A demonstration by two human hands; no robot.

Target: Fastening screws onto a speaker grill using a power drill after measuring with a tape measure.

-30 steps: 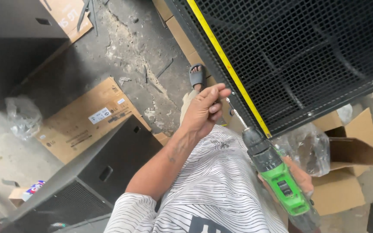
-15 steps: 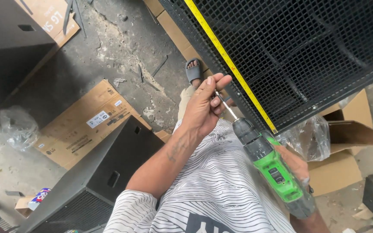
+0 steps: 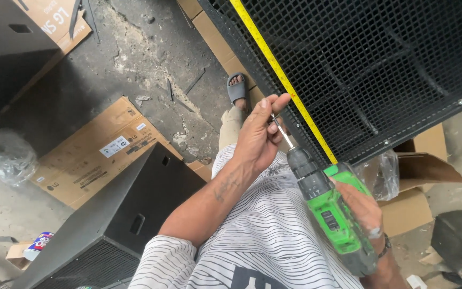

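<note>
I have the green drill (image 3: 333,214) gripped in my right hand (image 3: 367,211), fingers wrapped shut around its body, its long bit (image 3: 281,130) angled up toward the yellow edge (image 3: 279,69) of the black metal grille (image 3: 380,59). My left hand (image 3: 258,136) is pinched closed at the bit's tip, fingertips (image 3: 267,103) steadying it against the grille's edge. If I squeeze the trigger with my fingers this close, I judge the spinning bit could catch skin, or skate off the painted strip. Below are my sandalled foot (image 3: 237,88), flattened cardboard (image 3: 100,152) and a black speaker cabinet (image 3: 108,225).
</note>
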